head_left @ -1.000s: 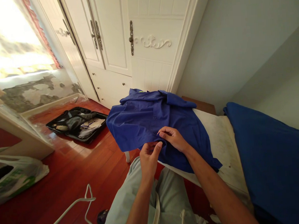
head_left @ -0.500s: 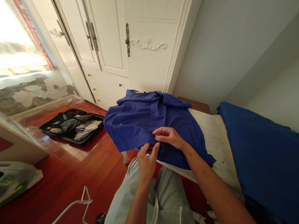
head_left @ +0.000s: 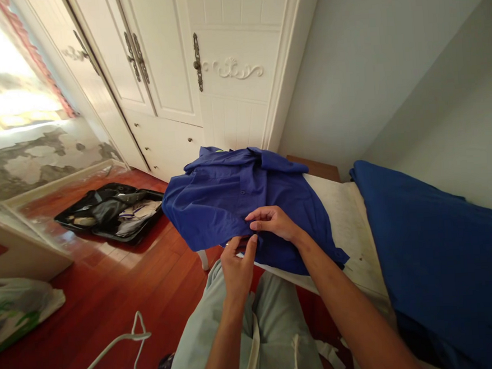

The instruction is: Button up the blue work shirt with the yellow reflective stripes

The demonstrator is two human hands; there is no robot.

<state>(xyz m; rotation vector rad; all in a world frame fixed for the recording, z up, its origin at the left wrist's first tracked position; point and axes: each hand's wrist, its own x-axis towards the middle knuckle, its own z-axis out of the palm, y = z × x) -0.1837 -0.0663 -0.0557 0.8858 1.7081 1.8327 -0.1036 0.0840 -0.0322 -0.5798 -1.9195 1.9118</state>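
Note:
A blue button-up shirt (head_left: 239, 204) lies spread on the end of a white mattress (head_left: 350, 228), its collar toward the wardrobe. My left hand (head_left: 237, 266) pinches the shirt's near hem from below. My right hand (head_left: 274, 223) rests on top of the fabric just beside it, fingers pinching the front edge. Both hands meet at the shirt's lower front opening. My knees in pale green trousers (head_left: 243, 336) sit below the hands.
A blue blanket (head_left: 444, 249) covers the bed on the right. A white wardrobe (head_left: 187, 70) stands behind. An open black suitcase (head_left: 108, 211) lies on the red wooden floor, a white hanger (head_left: 122, 345) near my knees, a plastic bag (head_left: 14, 313) at left.
The view has drifted to the right and slightly up. My hands stay at the shirt's hem, the left thumb shifting a little toward the right hand.

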